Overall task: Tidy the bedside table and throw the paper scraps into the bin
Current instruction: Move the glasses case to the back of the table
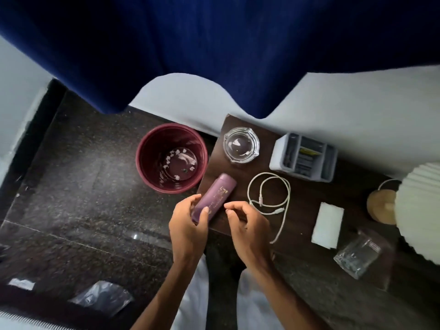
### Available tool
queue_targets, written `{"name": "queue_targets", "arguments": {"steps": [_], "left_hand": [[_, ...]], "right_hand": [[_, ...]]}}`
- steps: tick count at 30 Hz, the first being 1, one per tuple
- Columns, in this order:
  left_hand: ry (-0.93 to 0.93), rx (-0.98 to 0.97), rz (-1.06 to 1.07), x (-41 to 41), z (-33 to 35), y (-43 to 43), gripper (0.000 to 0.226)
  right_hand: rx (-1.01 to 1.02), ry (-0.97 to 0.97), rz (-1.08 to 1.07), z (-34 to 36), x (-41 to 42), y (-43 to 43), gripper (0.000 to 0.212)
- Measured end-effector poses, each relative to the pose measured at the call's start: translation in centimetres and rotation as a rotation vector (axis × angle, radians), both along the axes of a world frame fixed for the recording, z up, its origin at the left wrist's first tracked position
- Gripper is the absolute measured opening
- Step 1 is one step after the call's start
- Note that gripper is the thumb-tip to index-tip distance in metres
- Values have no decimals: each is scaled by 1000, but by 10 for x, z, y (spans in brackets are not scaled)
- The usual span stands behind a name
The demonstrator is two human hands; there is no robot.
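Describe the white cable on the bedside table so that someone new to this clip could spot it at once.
Start at the dark wooden bedside table, right of the maroon bin. Near its middle, below the glass ashtray and the grey organiser, lies the cable. It is the only thin, looped thing there, its tail running toward the table's front edge.

Pale paper scraps [177, 160] litter the bottom of the upright maroon bin [142, 163], standing on the floor just beside my dark wooden bench [297, 210].
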State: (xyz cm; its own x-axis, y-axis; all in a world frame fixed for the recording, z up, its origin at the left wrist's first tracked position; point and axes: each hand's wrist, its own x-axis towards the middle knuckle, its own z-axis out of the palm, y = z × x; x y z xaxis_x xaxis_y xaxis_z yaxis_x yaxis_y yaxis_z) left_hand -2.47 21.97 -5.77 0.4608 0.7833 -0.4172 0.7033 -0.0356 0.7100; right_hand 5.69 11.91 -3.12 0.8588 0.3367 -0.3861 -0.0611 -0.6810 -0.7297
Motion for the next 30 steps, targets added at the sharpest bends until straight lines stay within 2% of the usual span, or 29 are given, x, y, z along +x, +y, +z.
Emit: {"name": "queue_targets", "arguments": {"steps": [4,8,13,20,25,30], "left_hand": [[112,133,-207,0,-11,-23,57],[201,188,-220,2,-22,-33,76],[241,203,-225,4,-30,-32,79],[145,216,-228,2,-31,-23,68],[13,335,-238,3,-1,-30,71],[-169,489,-380,15,41,-52,71]], "right_hand": [[49,25,-33,3,13,-29,18],[90,63,-69,7,22,-50,18],[97,85,-73,13,28,-75,15],[83,86,-60,20,35,-100,14],[112,93,-134,29,45,-111,14],[266,121,-286,46,63,-128,30]]}}
